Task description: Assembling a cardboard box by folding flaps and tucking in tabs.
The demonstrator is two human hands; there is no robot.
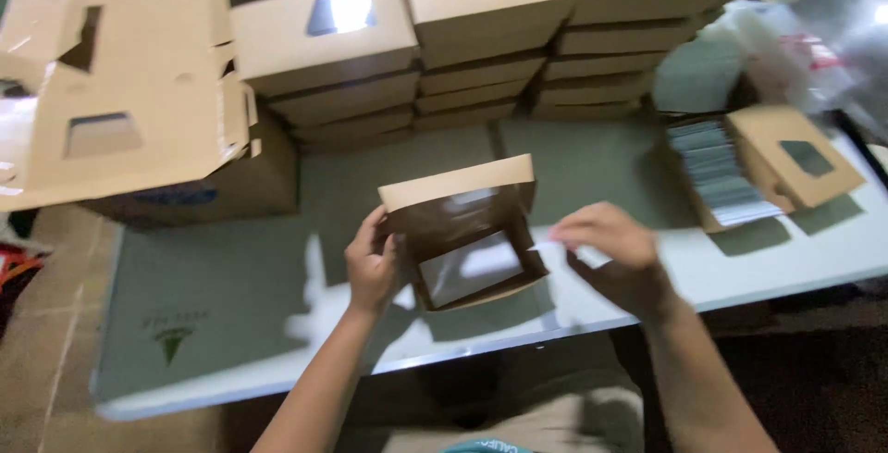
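Note:
My left hand (372, 263) grips the left wall of a small brown cardboard box (460, 222) that is tipped up on the table, its inside facing me with a clear window panel in the bottom. My right hand (612, 251) hovers just right of the box, fingers pinched on a thin white strip (548, 240) that points toward the box's right edge. The strip is blurred and I cannot tell what it is.
Stacks of finished windowed boxes (481, 37) line the back of the pale green table (231, 286). Flat unfolded box blanks (120, 92) lie at the left. At the right stand an open box holding a stack of thin sheets (714, 175) and another windowed box (797, 159).

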